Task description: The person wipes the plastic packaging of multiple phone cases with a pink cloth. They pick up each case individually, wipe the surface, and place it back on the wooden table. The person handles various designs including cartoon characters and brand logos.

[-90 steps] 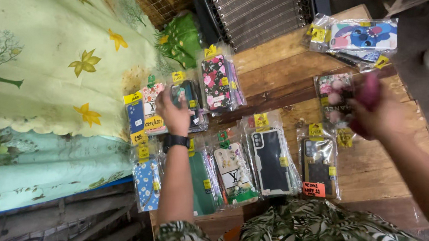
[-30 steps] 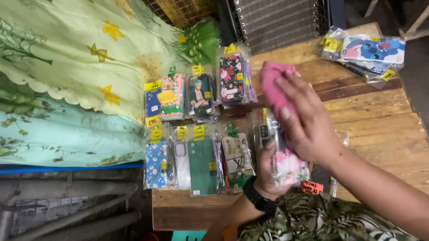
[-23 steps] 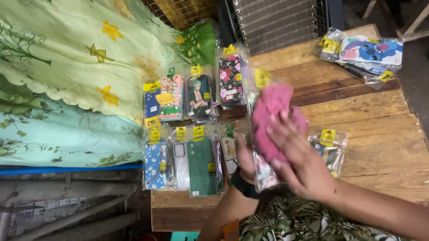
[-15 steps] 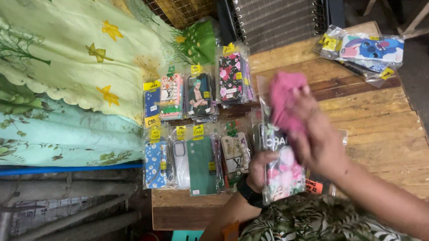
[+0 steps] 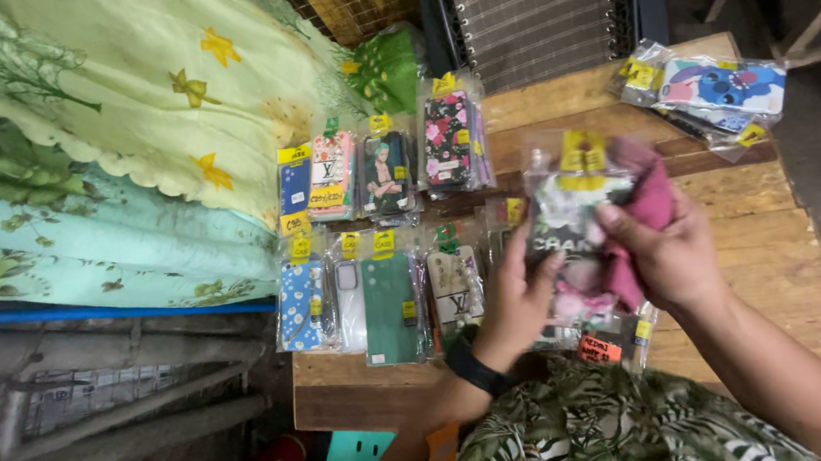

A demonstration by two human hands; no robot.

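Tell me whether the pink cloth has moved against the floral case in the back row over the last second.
Yes. The pink cloth in the right hand sat close beside the floral case; now it is further right and lower, nearer the person.

Bare planks (image 5: 774, 265) right of packaged cases (image 5: 374, 252)

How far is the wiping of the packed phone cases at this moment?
Done, it seems: two rows of packed cases lie in order on the wooden table. In hand: the left hand holds one packed case while the right hand presses a pink cloth on it. Left: probably the small pile at the far corner.
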